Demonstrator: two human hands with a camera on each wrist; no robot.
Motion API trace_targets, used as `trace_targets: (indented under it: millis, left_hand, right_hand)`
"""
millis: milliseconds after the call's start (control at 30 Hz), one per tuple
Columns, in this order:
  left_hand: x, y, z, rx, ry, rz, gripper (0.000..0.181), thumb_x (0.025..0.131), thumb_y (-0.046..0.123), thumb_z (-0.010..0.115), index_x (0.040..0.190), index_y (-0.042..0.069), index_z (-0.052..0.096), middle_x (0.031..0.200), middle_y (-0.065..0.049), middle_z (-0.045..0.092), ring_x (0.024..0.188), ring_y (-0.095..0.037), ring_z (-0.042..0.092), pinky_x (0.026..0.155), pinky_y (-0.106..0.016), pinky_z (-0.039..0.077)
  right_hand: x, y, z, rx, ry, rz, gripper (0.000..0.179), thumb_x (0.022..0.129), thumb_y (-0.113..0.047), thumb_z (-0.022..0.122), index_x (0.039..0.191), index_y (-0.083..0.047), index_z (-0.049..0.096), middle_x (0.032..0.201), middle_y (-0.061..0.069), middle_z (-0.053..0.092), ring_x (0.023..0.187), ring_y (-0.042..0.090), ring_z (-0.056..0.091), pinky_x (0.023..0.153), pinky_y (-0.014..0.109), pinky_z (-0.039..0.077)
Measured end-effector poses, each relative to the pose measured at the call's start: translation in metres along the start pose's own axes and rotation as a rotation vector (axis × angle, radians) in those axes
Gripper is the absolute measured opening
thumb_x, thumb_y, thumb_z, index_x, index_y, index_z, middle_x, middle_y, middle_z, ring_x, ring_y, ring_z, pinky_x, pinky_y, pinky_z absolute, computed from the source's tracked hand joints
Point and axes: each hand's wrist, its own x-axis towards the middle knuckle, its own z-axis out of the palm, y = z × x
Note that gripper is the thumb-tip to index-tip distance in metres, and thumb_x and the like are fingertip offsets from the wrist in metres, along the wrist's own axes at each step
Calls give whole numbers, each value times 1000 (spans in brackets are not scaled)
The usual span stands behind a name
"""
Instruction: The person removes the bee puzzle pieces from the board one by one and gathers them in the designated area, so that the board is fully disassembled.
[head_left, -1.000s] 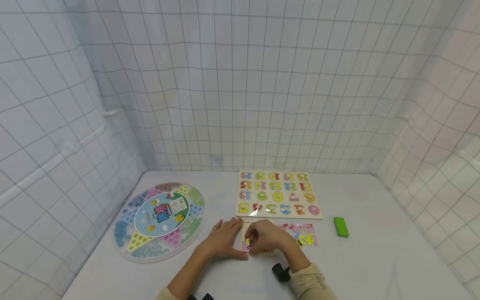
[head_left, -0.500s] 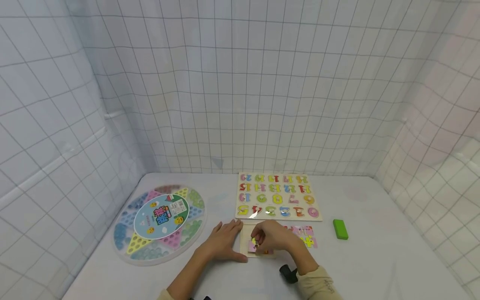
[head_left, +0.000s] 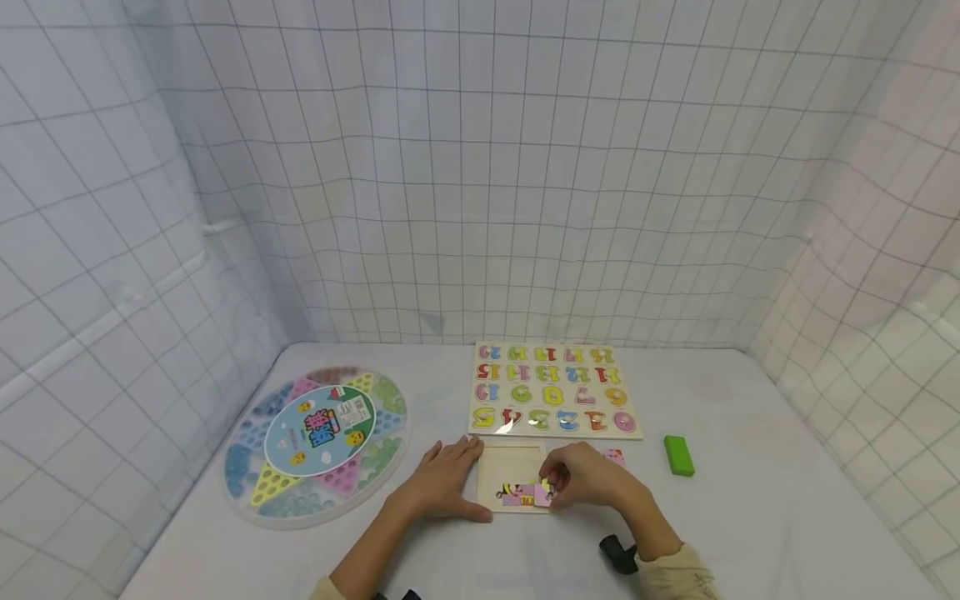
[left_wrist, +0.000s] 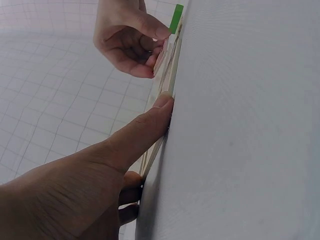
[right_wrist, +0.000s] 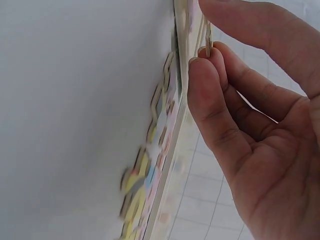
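The right grip (head_left: 587,475) pinches a puzzle piece (head_left: 543,495), a wooden tray (head_left: 517,461) beneath it. The left grip (head_left: 444,482), thumb spread wide, touches the tray's edge.

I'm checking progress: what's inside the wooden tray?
Some puzzle pieces lie along the near side of the tray, its floor bare beyond them. The right hand holds another piece at the right end, hiding what is beneath.
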Motion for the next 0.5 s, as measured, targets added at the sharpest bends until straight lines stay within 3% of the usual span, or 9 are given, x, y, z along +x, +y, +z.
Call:
trace_targets:
  millis: [500]
  left_hand:
    - [4, -3, 2, 21, -13, -8, 113, 67, 70, 73, 151, 6, 34, 158, -11, 33, 148, -30, 29, 120, -58, 18]
  right_hand:
    - [-18, 20, -5, -26, -11, 74, 29, 69, -9, 86, 91, -14, 69, 80, -3, 60, 75, 13, 53, 62, 22, 47]
